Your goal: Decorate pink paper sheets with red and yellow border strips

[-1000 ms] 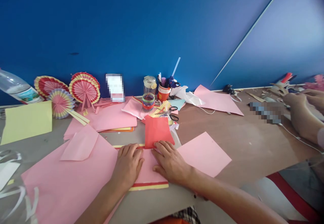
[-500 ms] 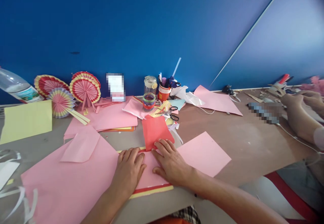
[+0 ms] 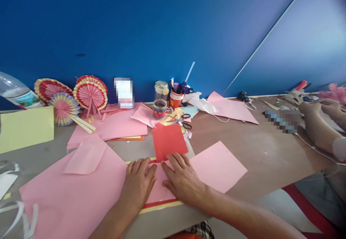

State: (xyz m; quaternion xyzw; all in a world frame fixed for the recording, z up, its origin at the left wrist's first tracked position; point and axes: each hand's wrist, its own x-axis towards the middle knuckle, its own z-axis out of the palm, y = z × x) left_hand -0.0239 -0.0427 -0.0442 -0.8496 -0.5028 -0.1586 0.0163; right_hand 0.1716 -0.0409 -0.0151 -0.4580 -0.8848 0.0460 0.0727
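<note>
While both bare hands lie flat on a layered stack of pink, red and yellow rectangular paper sheets (image 3: 160, 191), the step in hand, as I judge it from my remote seat, is squaring and flattening the layers. The stack marks the centre of my dial, with twelve o'clock toward the wall. The left hand (image 3: 139, 181) covers its nine-o'clock part, fingers held close together, thumb parted; the right hand (image 3: 185, 181) covers its three-o'clock part, index finger and thumb spread from the others. I see no pinch in either. Red and yellow borders show at six o'clock; at twelve, a bright red paper square (image 3: 169, 141) meets the right fingertips, though I cannot tell whether they press it. The next move, I judge, calls for even pressure, lest the layers slip apart.

The grey-and-brown tabletop (image 3: 238, 149) bears a large pink paper sheet (image 3: 78, 199) at nine o'clock, a smaller pink paper square (image 3: 220, 167) between two and three, black-handled metal scissors (image 3: 187, 125) near half past twelve, and round pleated paper fans (image 3: 90, 94) toward eleven. Behind rises a smooth blue wall (image 3: 162, 26); at two o'clock, well apart, another person's hand (image 3: 310, 115) is visible.
</note>
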